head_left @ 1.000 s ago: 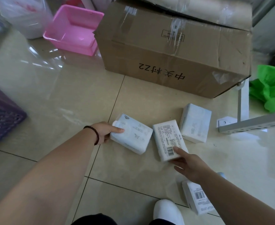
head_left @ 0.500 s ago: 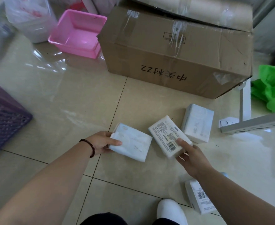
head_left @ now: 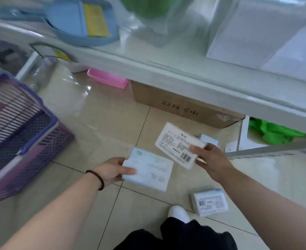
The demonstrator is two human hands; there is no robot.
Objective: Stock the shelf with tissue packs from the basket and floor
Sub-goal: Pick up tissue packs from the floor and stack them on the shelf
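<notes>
My left hand grips a pale blue tissue pack by its left end, lifted off the floor. My right hand grips a white tissue pack with its barcode label facing up, also in the air. Another tissue pack lies on the tiles behind my right hand, mostly hidden. One more tissue pack lies on the floor near my white shoe. The purple basket stands at the left. The white shelf edge runs across the upper view.
A cardboard box and a pink tub sit under the shelf. A blue dustpan, a clear bag and a white box are on the shelf. A green bag and a grey metal bar lie at the right.
Both hands have lifted their tissue packs off the floor. My head has risen, so the shelf edge and the purple basket now fill the top and left of the view.
</notes>
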